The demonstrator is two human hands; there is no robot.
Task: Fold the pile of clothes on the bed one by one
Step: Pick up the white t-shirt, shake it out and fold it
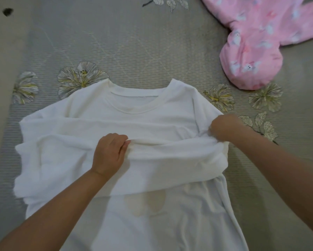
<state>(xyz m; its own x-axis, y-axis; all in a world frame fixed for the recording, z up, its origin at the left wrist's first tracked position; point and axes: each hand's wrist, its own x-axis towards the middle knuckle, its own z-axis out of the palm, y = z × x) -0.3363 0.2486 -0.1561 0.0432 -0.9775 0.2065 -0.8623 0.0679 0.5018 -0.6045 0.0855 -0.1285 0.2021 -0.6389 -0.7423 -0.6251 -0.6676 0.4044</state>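
White shirt (134, 113) spread mid-bed (115, 42), hem cut off at 6 o'clock.
My left hand (109, 154) and right hand (224, 126) each pinch its folded sleeve (170, 154); pink garment (257, 38) at 1 o'clock, partly out of frame.

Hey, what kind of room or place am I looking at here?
Most likely a bedroom, seen from over a bed: a flower-patterned bedspread fills the view, with a white shirt spread on it for folding and a pink garment lying beside it.
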